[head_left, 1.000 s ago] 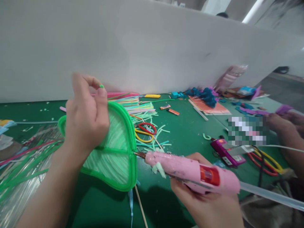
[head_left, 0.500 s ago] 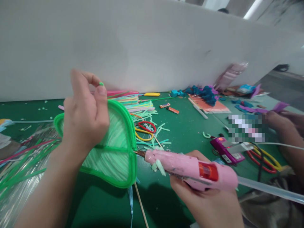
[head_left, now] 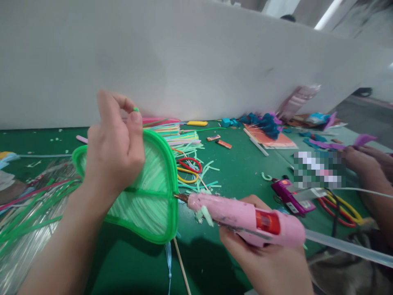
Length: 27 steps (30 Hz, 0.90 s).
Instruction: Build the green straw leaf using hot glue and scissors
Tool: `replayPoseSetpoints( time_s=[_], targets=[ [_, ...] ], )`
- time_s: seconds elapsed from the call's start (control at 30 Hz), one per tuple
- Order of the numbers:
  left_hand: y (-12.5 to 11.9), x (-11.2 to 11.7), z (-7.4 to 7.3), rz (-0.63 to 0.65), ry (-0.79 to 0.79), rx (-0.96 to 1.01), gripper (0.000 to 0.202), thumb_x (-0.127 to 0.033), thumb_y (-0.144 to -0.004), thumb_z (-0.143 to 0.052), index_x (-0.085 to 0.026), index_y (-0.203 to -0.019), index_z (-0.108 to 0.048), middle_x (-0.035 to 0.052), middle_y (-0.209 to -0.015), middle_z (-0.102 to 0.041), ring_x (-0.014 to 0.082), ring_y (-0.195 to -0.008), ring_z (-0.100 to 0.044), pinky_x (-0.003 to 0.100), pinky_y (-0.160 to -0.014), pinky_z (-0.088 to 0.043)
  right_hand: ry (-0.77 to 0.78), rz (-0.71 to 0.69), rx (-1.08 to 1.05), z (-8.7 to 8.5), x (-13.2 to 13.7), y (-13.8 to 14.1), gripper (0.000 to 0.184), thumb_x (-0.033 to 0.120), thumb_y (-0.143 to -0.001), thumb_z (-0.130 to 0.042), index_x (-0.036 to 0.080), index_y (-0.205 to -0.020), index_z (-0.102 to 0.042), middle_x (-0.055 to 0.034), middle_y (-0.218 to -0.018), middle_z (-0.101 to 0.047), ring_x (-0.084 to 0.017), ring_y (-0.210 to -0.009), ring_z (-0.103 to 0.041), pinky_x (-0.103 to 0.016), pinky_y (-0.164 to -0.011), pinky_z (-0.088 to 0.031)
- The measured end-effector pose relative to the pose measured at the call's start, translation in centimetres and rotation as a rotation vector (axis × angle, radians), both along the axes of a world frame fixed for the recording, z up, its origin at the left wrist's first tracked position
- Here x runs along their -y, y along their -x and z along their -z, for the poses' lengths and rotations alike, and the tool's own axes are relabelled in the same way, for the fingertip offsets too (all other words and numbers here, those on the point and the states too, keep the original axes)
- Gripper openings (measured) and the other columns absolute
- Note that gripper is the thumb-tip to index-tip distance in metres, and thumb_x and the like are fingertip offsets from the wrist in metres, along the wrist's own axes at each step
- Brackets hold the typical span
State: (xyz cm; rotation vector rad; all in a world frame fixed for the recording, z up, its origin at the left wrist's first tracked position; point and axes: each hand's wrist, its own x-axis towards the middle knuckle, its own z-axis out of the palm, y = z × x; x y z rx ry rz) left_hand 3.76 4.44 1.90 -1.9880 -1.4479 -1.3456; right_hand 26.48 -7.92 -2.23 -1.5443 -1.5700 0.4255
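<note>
My right hand [head_left: 264, 258] is wrapped round a pink hot glue gun [head_left: 227, 213] with a clear glue stick [head_left: 344, 246] out of its back. The metal nozzle meets the right rim of a bright green fan-shaped piece [head_left: 156, 184], at the end of its crossbar; the rim looks fuzzy, like pipe cleaner. My left hand [head_left: 113, 143] is closed in front of the piece, hiding its left part. Its thumb and finger pinch a small green pipe cleaner end [head_left: 136, 109]. Whether the other fingers grip the fan-shaped piece is hidden.
Cut pipe cleaners [head_left: 184, 137], red-and-yellow scissors [head_left: 188, 170] and a wooden stick [head_left: 181, 262] lie on the green table [head_left: 233, 172]. A purple device [head_left: 291, 196] sits at right, near another person's hands [head_left: 362, 162]. Clear strips [head_left: 27, 233] lie left; a wall [head_left: 184, 61] stands behind.
My left hand and the green piece have shifted slightly right in view. The glue gun's nozzle stays at the rim.
</note>
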Motion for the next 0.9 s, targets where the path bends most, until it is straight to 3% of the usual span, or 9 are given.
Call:
replayPoseSetpoints(
  time_s=[0.6, 0.9],
  targets=[
    [-0.14, 0.22, 0.0, -0.058, 0.072, 0.028, 0.015, -0.031, -0.099, -0.04, -0.023, -0.11, -0.047, 0.0069, -0.093, -0.062, 0.0194, -0.061, -0.058, 0.033, -0.061, -0.04, 0.035, -0.029, 0.023, -0.16, 0.22, -0.44, 0.006, 0.024, -0.079, -0.063, 0.025, -0.074, -0.06, 0.0037, -0.064, -0.067, -0.015, -0.055, -0.064, -0.024, -0.041, -0.04],
    [-0.3, 0.49, -0.33, -0.03, 0.063, 0.016, 0.008, -0.027, -0.099, -0.041, -0.025, -0.106, -0.044, 0.0039, -0.09, -0.061, 0.0181, -0.058, -0.057, 0.032, -0.059, -0.038, 0.039, -0.014, 0.015, -0.57, 0.2, -0.13, 0.009, 0.026, -0.079, -0.064, 0.026, -0.073, -0.057, 0.0072, -0.057, -0.06, -0.012, -0.045, -0.055, -0.023, -0.04, -0.041]
  ],
)
